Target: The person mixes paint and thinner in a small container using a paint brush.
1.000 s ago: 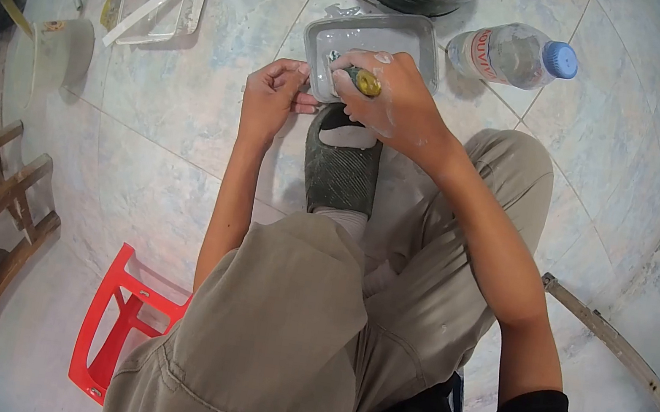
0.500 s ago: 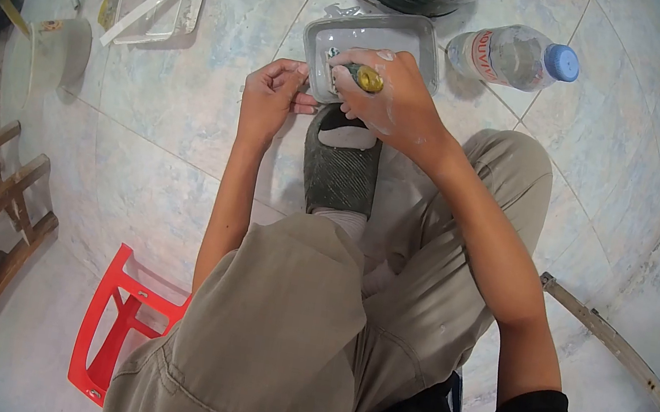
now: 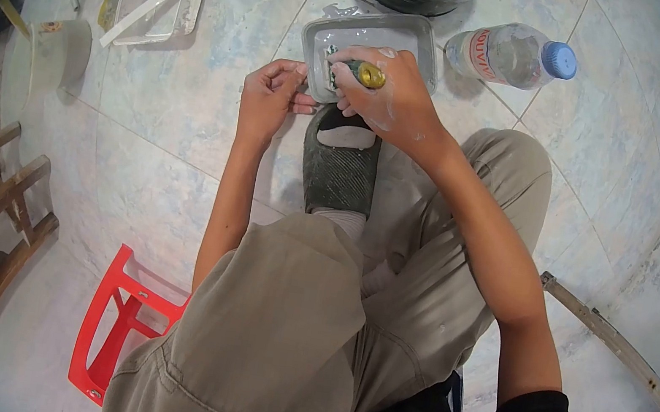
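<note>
Right over the floor now, our right hand (image 3: 401, 101) is closed snugly round a yellow-ended tool (image 3: 372, 76), its working end down in the grey tray (image 3: 432, 51), which sits just beyond our dark slipper (image 3: 341, 173). And our left hand (image 3: 272, 93)? Half open, fingers loosely curled by the tray's near left corner; whether they grip it, we cannot tell. Right of the tray, a clear bottle (image 3: 510, 56).
</note>
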Demonstrator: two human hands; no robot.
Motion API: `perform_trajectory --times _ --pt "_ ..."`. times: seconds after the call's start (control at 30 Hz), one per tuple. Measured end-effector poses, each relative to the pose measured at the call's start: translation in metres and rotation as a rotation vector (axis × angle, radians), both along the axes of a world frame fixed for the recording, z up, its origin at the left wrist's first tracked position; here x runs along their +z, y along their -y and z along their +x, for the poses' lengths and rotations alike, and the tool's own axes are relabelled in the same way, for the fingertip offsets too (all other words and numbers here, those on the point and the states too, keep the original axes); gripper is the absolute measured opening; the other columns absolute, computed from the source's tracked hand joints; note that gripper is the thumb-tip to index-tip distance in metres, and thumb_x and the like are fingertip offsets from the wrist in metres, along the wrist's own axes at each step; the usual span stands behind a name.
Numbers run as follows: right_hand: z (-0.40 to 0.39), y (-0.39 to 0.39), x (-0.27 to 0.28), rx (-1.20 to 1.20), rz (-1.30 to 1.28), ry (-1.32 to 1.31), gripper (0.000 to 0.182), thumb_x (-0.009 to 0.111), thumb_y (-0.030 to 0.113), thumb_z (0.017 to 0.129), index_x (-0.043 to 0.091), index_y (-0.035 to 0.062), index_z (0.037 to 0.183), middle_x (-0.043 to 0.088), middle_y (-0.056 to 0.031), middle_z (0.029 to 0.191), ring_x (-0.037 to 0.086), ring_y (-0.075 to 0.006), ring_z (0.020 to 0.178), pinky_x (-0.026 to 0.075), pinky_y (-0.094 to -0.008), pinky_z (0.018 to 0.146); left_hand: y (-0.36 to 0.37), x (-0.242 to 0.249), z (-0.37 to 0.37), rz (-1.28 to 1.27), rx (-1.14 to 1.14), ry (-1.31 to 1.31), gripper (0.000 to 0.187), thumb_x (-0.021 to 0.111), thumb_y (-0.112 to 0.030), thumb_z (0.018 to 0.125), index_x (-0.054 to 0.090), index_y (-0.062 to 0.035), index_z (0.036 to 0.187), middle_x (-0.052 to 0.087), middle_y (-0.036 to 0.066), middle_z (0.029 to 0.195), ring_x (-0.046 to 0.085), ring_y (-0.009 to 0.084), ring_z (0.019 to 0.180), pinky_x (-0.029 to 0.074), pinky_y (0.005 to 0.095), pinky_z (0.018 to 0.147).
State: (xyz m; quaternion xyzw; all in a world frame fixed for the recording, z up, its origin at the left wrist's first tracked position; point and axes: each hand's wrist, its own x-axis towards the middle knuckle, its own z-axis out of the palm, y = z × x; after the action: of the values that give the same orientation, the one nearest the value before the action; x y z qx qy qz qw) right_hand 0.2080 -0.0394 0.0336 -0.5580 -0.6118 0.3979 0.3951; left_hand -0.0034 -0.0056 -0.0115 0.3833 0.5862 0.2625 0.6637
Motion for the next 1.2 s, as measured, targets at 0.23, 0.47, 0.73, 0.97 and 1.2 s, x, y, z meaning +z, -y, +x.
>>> perform_trajectory --times 0.23,0.47,0.73,0.97,1.2 --pt "0.003 -0.005 0.010 0.031 -0.137 -0.180 0.010 0.068 0.013 0.092 0.072 0.0065 0.098 0.069 -0.0046 0.075 0.064 -0.0241 0.063 0.047 -0.0366 0.079 0.000 0.000 0.000 -0.003 0.005 0.011 0.025 0.068 -0.025 0.104 0.070 -0.0017 0.114 0.075 0.009 0.095 0.071 0.0137 0.071 0.061 0.0273 0.064" --pt "0.016 -0.018 0.022 0.073 -0.309 -0.185 0.018 0.069 0.018 0.100 0.070 -0.0001 0.105 0.069 -0.0057 0.079 0.069 -0.0089 0.069 0.058 -0.0255 0.060 0.000 0.001 0.001 0.002 0.020 0.026 0.024 0.068 -0.021 0.103 0.069 0.0013 0.112 0.073 0.009 0.093 0.073 0.0155 0.069 0.062 0.0277 0.061" --pt "0.042 -0.023 0.034 0.209 0.234 0.252 0.022 0.076 0.007 0.083 0.071 0.0039 0.105 0.069 -0.0145 0.088 0.069 -0.0329 0.082 0.055 -0.0396 0.074 0.000 0.001 0.000 -0.008 0.029 0.046 0.026 0.069 -0.020 0.103 0.068 0.0041 0.112 0.071 0.010 0.092 0.073 0.0167 0.068 0.062 0.0282 0.059" --pt "0.047 -0.026 0.040 0.293 0.244 0.262 0.029 0.083 0.007 0.078 0.072 0.0075 0.104 0.073 -0.0124 0.098 0.068 -0.0367 0.091 0.055 -0.0414 0.081 0.000 0.003 0.002 -0.007 0.032 0.041 0.025 0.069 -0.020 0.103 0.068 0.0040 0.112 0.071 0.010 0.092 0.073 0.0168 0.068 0.062 0.0283 0.059" --pt "0.039 -0.027 0.030 0.172 0.295 0.203 0.027 0.084 0.008 0.079 0.073 0.0035 0.103 0.074 -0.0155 0.096 0.069 -0.0392 0.086 0.056 -0.0406 0.077 0.001 0.003 0.003 -0.005 0.035 0.041 0.024 0.068 -0.019 0.103 0.068 0.0031 0.112 0.072 0.009 0.092 0.073 0.0165 0.069 0.062 0.0283 0.060"
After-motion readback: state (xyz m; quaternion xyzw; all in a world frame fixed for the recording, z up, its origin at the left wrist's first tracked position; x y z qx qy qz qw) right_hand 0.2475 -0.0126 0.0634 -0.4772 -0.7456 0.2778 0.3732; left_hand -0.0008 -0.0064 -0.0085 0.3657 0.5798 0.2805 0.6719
